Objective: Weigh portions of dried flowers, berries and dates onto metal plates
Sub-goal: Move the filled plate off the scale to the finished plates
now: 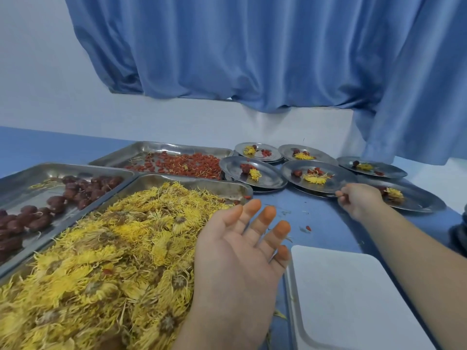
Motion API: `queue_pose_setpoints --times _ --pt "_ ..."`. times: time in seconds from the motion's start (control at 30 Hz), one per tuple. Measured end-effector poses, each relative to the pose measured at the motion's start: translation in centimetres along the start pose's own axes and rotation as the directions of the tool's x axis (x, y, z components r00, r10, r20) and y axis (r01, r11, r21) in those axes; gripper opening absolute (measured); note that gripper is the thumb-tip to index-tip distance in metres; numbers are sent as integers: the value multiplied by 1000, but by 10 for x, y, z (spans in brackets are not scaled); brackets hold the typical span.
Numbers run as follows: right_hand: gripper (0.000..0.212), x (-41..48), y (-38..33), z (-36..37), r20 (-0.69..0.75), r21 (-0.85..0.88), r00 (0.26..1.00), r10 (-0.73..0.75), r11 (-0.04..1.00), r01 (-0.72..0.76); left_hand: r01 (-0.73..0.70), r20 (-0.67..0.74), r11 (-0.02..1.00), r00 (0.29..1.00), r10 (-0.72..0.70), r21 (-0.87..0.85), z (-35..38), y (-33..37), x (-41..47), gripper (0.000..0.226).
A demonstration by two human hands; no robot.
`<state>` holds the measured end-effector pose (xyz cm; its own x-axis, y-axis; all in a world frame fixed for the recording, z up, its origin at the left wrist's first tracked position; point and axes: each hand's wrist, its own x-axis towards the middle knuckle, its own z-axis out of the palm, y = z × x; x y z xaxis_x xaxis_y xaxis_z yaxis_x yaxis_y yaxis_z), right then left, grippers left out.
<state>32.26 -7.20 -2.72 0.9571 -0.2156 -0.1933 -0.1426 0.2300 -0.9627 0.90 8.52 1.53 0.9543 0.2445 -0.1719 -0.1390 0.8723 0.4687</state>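
1. Up close in the head view, the left hand (240, 251) is spread open, palm up and empty, its fingertips (282, 229) stained orange; it hovers over the right edge of the flower tray (222, 186), which is heaped with dried yellow flowers (113, 253).
2. Farther right, the right hand (358, 198) is closed in a pinch on the near rim of a metal plate (336, 183), which carries a small portion of flowers, berries and a date.
3. Five more portioned plates lie around it on the blue table (310, 213): two at the back, one to its left, two to its right, some resting on stacks of further plates.
4. To the left, the date tray (22, 178) holds dark red dates (38, 218); behind, the berry tray (141, 149) holds red berries (182, 164) mixed with stray petals.
5. Nearest the camera on the right sits a white scale platform (353, 299), bare on top.
6. One loose berry (308, 228) and scraps of petal lie on the table between the hands.
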Motion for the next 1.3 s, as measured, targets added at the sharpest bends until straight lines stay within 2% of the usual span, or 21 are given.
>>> queue_pose_setpoints --times 0.1,0.23,0.4,0.47,0.53,0.6,0.73,0.83,0.97,1.03,1.13,1.2,1.23,1.27,1.3 --pt "29 -6 1 3 29 -1 999 26 1000 -26 5 23 1000 1000 -5 10 1 0 -1 29" --pt "41 -19 -4 2 91 53 995 42 997 -47 6 33 999 999 -7 37 0 -2 -1 26" --pt "52 -34 -12 -6 161 -13 987 24 1000 -22 -7 48 998 999 4 65 -1 -3 -2 26" --pt "44 -39 -15 -10 175 -50 984 22 999 -13 -22 56 996 998 17 86 -1 -3 -1 26" --pt "26 -45 -20 -14 195 -86 980 27 996 -11 -55 66 990 997 47 127 0 -4 -2 27" --pt "15 -54 -24 -19 217 -120 976 34 993 -8 -114 79 969 992 99 219 2 -8 -2 28" --pt "28 -92 -40 -34 328 -214 944 38 976 36 -185 166 901 978 128 393 9 -16 -6 29" --pt "19 -136 -58 -54 422 -244 906 24 966 89 -217 217 851 968 125 478 11 -21 -9 11" --pt "4 -190 -78 -92 498 -288 866 -48 933 218 -241 219 836 964 149 492 16 -28 -15 20" --pt "4 -208 -86 -116 511 -318 855 -88 905 283 -230 197 848 969 151 477 17 -35 -18 20" --pt "2 -222 -97 -151 497 -414 857 -136 830 373 -196 162 872 977 136 448 13 -49 -25 18" --pt "4 -222 -103 -173 451 -513 867 -211 734 445 -167 140 905 983 120 391 6 -58 -29 17" --pt "5 -221 -106 -183 434 -585 859 -271 641 497 -149 128 923 986 110 354 3 -61 -31 16" --pt "4 -218 -110 -194 436 -677 834 -339 486 552 -133 117 939 988 101 316 -1 -63 -33 15" --pt "3 -215 -113 -203 461 -761 799 -386 290 580 -124 107 951 989 97 282 -4 -64 -34 15"
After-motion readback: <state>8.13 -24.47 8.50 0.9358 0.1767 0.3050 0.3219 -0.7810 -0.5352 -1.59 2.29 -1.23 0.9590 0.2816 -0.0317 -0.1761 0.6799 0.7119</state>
